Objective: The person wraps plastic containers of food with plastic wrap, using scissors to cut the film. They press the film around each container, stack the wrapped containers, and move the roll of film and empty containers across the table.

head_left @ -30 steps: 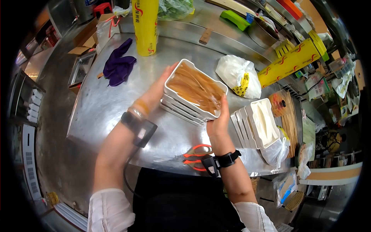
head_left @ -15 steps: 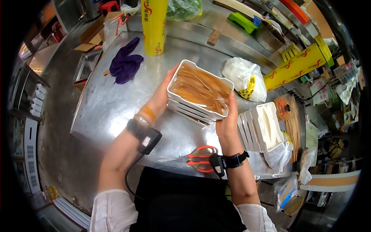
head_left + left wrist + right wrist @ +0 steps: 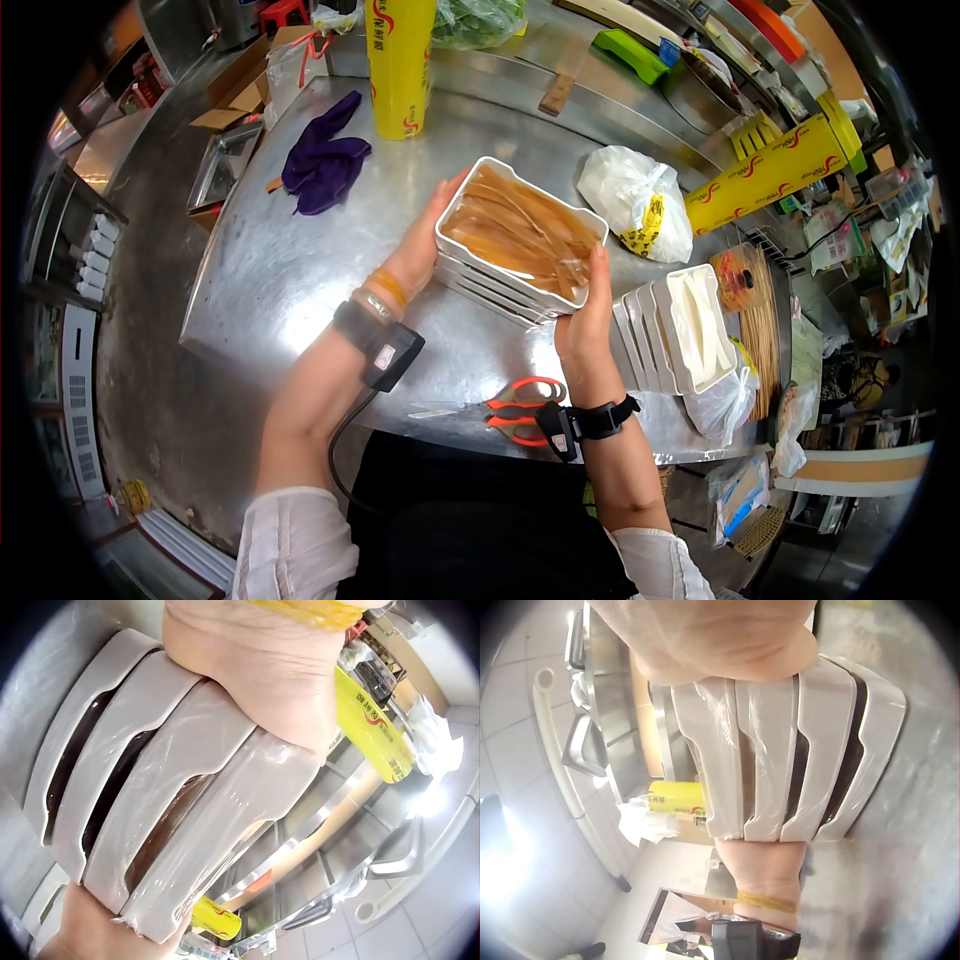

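Note:
A stack of white plastic trays (image 3: pixel 500 290) stands over the middle of the steel table, held from both ends. Brown, flat strips (image 3: pixel 520 230) fill the top tray under clear film. My left hand (image 3: pixel 415 245) grips the left end of the stack; its fingers are partly hidden behind it. At the right end, my right hand (image 3: pixel 590 310) holds on with the thumb along the rim, its other fingers hidden. In the left wrist view, the heel of the left hand (image 3: pixel 255 675) presses the tray ends. The right hand (image 3: pixel 720 637) does likewise in the right wrist view.
Orange-handled scissors (image 3: pixel 525 410) lie near the front edge. A second tray stack (image 3: pixel 650 335) with pale contents is on the right, beside skewers (image 3: pixel 757 340) and a white bag (image 3: pixel 635 200). A yellow film box (image 3: pixel 400 70) and purple cloth (image 3: pixel 325 160) are farther back.
The head view has shifted slightly, so the scene sits a little farther right. Both hands keep hold of the tray stack, which stays in about the same place over the table.

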{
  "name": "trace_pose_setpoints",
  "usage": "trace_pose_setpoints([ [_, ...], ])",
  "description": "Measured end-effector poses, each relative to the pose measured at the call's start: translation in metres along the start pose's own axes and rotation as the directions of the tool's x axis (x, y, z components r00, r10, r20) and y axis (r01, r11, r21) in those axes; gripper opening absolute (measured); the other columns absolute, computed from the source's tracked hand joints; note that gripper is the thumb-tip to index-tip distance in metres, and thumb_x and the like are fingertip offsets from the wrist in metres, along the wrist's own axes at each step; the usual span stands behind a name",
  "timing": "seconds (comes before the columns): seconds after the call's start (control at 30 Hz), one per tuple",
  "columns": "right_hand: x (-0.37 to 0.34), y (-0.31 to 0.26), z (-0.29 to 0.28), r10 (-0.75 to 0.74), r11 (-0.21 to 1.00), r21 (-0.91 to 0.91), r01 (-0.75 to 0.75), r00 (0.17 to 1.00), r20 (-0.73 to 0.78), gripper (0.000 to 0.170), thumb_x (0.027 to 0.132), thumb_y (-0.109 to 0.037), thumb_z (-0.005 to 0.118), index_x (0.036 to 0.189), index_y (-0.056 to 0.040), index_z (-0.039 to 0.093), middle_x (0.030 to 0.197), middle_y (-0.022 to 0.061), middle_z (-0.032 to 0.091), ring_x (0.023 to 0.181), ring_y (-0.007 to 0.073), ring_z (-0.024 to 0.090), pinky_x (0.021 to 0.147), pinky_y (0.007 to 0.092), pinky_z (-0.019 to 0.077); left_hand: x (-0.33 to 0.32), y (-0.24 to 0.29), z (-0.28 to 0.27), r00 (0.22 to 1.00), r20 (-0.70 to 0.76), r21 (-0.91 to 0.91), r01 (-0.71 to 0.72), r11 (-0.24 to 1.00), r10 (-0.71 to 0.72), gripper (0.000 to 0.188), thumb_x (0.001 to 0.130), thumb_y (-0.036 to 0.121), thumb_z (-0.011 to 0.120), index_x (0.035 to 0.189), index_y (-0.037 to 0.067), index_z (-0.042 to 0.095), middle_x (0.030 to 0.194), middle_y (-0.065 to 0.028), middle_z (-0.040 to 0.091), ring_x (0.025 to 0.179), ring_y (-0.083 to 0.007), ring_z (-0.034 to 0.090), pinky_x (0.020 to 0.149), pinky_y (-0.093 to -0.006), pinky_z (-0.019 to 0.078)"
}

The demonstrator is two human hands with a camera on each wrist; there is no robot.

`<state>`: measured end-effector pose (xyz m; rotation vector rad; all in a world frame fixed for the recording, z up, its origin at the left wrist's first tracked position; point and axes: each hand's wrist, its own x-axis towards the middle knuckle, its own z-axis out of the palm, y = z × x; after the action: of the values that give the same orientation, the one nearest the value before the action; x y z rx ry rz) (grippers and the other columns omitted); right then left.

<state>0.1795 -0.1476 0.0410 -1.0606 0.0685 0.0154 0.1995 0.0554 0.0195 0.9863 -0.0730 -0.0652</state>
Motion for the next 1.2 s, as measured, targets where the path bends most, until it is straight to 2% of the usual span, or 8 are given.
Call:
trace_pose_setpoints([
  [0.5,0.001,0.038,-0.017,-0.069,0.997,0.025,0.068,0.997,0.029,0.063,0.104,-0.051,0.028,0.15,-0.0086,0.029,0.148,0.0076,0.038,0.135,0.0203,0.037,0.112,0.0329,0.0289,0.006,-0.053,-0.039,0.987,-0.139,-0.18,0.051,0.982,-0.076,0.035,0.103,0.028,0.042,0.127,0.004,0.051,0.127,-0.0099,0.057,0.113,-0.02,0.057,0.1,-0.0331,0.0447],
  [0.57,0.011,0.048,-0.019,-0.064,0.99,0.124,0.064,0.998,-0.001,0.062,0.104,-0.049,0.03,0.149,-0.0063,0.03,0.148,0.0099,0.038,0.136,0.0213,0.036,0.112,0.032,0.0278,0.003,-0.049,-0.036,0.995,-0.098,0.018,-0.009,1.0,0.01,0.028,0.102,0.017,0.045,0.124,0.002,0.052,0.117,-0.0093,0.061,0.11,-0.0209,0.058,0.097,-0.0325,0.0469],
  [0.67,0.02,0.051,-0.03,-0.133,0.985,-0.113,0.132,0.991,-0.001,0.06,0.103,-0.045,0.036,0.147,-0.0046,0.032,0.148,0.013,0.037,0.137,0.0234,0.035,0.113,0.0327,0.0262,-0.001,-0.048,-0.031,0.976,-0.128,0.213,-0.144,0.966,0.174,0.025,0.096,0.012,0.056,0.118,0.002,0.055,0.111,-0.0106,0.061,0.107,-0.0218,0.058,0.092,-0.033,0.0483],
  [0.77,-0.036,-0.013,-0.04,-0.074,0.859,-0.503,0.099,0.995,0.069,0.061,0.099,-0.038,0.049,0.146,-0.0028,0.033,0.148,0.0169,0.037,0.138,0.0264,0.035,0.113,0.0349,0.0273,-0.027,-0.025,-0.032,0.966,-0.098,0.553,-0.147,0.82,0.239,0.033,0.1,0.026,0.047,0.123,0.004,0.055,0.115,-0.0075,0.062,0.107,-0.0205,0.058,0.092,-0.0321,0.0474],
  [0.87,-0.101,-0.052,-0.096,-0.075,0.605,-0.734,0.31,0.939,0.335,0.072,0.087,-0.035,0.068,0.143,-0.0038,0.037,0.146,0.0209,0.038,0.136,0.0333,0.038,0.11,0.0423,0.0331,-0.09,-0.004,-0.014,0.968,0.024,0.901,-0.13,0.415,0.25,0.035,0.092,0.024,0.06,0.12,0.004,0.055,0.105,-0.0048,0.061,0.1,-0.0189,0.057,0.09,-0.0318,0.0451],
  [0.97,-0.138,-0.048,-0.125,0.024,0.315,-0.816,0.485,0.855,0.518,0.077,0.078,-0.037,0.076,0.141,-0.0088,0.043,0.143,0.0227,0.04,0.132,0.0404,0.039,0.108,0.0467,0.0358,-0.154,-0.016,0.028,0.968,0.25,0.89,-0.237,0.389,0.017,0.052,0.071,0.025,0.079,0.114,0.001,0.06,0.106,-0.0185,0.058,0.102,-0.0383,0.054,0.093,-0.0453,0.0439],
  [1.03,-0.139,-0.022,-0.131,-0.008,0.29,-0.773,0.564,0.809,0.588,0.063,0.081,-0.032,0.073,0.136,-0.011,0.05,0.142,0.022,0.041,0.13,0.0412,0.04,0.106,0.0474,0.0361,-0.17,-0.026,0.069,0.872,0.49,0.865,-0.489,0.112,0.027,0.049,0.071,0.023,0.079,0.114,0.005,0.064,0.106,-0.0156,0.059,0.099,-0.0357,0.055,0.088,-0.0433,0.0465],
  [1.2,-0.146,-0.024,-0.116,-0.037,0.321,-0.765,0.558,0.815,0.579,0.043,0.087,-0.022,0.066,0.127,-0.0092,0.057,0.142,0.0187,0.043,0.127,0.0386,0.043,0.103,0.0445,0.0384,-0.17,-0.029,0.041,0.911,0.412,0.911,-0.412,-0.008,-0.023,0.038,0.075,0.007,0.072,0.112,0.011,0.067,0.105,-0.0119,0.062,0.099,-0.0326,0.057,0.084,-0.0413,0.0474],
])
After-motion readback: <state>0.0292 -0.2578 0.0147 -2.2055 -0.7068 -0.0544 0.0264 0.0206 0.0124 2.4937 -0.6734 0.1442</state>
